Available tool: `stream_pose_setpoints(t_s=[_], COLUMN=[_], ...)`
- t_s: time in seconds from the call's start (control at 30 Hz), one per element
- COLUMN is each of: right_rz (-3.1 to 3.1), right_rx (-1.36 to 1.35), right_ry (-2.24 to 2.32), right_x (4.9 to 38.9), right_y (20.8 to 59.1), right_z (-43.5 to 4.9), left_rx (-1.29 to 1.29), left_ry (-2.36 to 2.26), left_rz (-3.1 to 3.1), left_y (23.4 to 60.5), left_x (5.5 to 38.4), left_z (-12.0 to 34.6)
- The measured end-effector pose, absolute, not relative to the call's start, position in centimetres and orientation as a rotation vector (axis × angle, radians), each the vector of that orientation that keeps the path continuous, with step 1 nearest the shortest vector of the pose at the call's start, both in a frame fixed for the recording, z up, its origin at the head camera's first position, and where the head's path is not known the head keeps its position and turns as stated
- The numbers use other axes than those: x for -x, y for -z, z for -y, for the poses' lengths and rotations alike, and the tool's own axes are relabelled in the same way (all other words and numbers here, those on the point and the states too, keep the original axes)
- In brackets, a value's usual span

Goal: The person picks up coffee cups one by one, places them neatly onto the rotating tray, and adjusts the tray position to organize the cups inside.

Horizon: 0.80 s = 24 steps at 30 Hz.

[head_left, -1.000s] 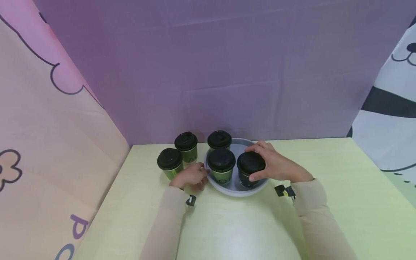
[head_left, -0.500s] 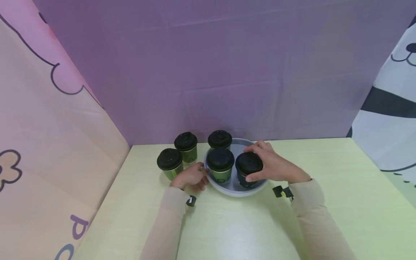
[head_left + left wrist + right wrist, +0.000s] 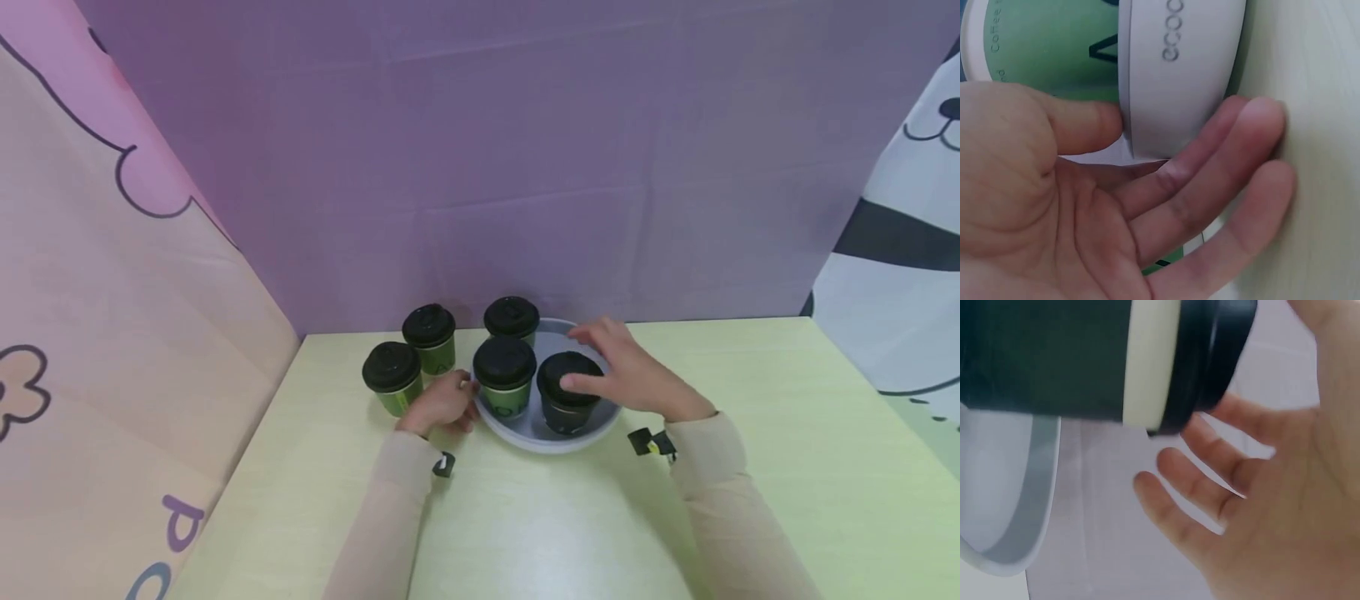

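On the table stands a round grey tray [image 3: 551,446] with three black-lidded paper coffee cups in it. My left hand [image 3: 441,402] holds the tray's left rim; in the left wrist view the thumb lies inside the rim [image 3: 1179,81] and the fingers curl outside and below it. Over the dark cup [image 3: 567,415] at the tray's front right, my right hand [image 3: 630,371] is spread, its fingers loosely bent and no longer round the cup. A green cup [image 3: 506,400] stands at the tray's front left, another lidded cup [image 3: 512,317] behind it.
Two more green cups, a nearer one [image 3: 401,400] and a farther one [image 3: 437,358], stand left of the tray on the pale table [image 3: 517,533]. A purple cloth wall [image 3: 480,167] rises directly behind the table, and printed cloth hangs at both sides.
My right hand has let go of the dark cup and lifted slightly. The dark cup and front green cup have shifted a little left, the rear cup slightly right. My left hand stays at the rim.
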State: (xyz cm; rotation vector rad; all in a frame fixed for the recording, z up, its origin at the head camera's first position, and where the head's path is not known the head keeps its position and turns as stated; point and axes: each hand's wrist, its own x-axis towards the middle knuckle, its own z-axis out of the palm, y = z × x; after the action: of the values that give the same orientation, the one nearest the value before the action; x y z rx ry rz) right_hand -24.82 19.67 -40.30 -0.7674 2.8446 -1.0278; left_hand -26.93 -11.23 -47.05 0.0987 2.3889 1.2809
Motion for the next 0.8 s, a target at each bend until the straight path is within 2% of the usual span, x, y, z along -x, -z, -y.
stream_pose_setpoints(t_s=[0.4,0.8], right_rz=[-3.178,-3.014], right_rx=[0.624,0.422], right_ry=[1.131,1.021], right_x=[26.2,28.1], right_y=[40.8,44.3], right_z=[-22.7,-24.9], left_rx=[-0.076,-0.038], left_ry=[-1.308,-1.184], left_rz=[-2.489,-2.694], left_y=[48.0,48.5], left_x=[27.3,27.7], left_z=[10.7,9.9])
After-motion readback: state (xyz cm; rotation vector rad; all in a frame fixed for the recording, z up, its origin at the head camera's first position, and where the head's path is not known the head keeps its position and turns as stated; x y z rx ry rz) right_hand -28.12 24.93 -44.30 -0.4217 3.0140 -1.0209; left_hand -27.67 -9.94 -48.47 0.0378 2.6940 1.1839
